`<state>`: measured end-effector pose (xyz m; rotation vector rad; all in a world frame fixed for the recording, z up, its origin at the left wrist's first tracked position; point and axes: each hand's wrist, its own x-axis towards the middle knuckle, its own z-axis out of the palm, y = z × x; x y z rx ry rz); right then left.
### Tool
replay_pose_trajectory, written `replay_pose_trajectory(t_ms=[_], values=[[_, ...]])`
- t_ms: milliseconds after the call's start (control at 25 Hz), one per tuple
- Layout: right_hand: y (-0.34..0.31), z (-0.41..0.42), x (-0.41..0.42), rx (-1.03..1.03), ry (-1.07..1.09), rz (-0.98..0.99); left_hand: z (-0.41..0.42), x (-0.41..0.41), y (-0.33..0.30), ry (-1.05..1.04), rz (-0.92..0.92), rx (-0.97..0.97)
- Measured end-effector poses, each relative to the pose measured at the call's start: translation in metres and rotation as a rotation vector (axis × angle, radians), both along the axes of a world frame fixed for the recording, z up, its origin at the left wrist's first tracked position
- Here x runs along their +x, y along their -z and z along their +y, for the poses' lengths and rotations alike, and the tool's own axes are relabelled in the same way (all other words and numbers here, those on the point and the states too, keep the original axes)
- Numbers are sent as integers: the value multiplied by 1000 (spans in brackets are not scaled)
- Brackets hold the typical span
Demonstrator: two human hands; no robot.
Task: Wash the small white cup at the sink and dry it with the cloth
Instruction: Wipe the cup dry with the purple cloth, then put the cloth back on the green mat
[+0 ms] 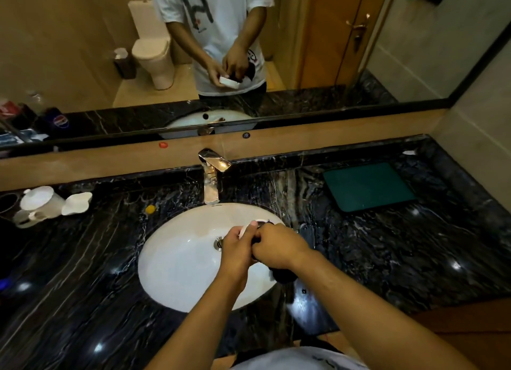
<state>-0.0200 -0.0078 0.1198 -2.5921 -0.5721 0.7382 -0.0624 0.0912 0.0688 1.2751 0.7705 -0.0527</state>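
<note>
Black white-veined marble countertop spans the whole width, wall mirror above it. White oval ceramic sink set into the counter, centre. Dark green rectangular mat lies flat on the counter, right of the sink, well apart from it. White lidded teapot sits far left on the counter, white saucer-like piece just beside it. Chrome faucet stands behind the sink. Both hands are over the right part of the basin, touching each other. Left hand grips the small white cup, fingers curled round it; only the cup rim shows past the knuckles. Right hand is closed on a dark cloth, pressing it against the cup; a wad of cloth hangs below the wrist. Small yellow object on the counter left of the faucet, too small to identify.
</note>
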Motion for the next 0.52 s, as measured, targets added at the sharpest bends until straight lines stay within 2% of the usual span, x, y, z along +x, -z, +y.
replay_pose_trajectory(t_ms=[120,200,280,400,520], values=[[13,3,-10,-151,-44,-225,1,3,1,45,60,154],[25,2,-18,-144,36,-365,5,8,1,-36,94,24],[36,-7,-20,-27,206,-448,10,11,3,-124,133,-198],[48,-33,-11,257,417,-348,8,13,12,-109,118,-348],[48,-57,0,573,659,-51,-5,15,17,-51,116,-376]])
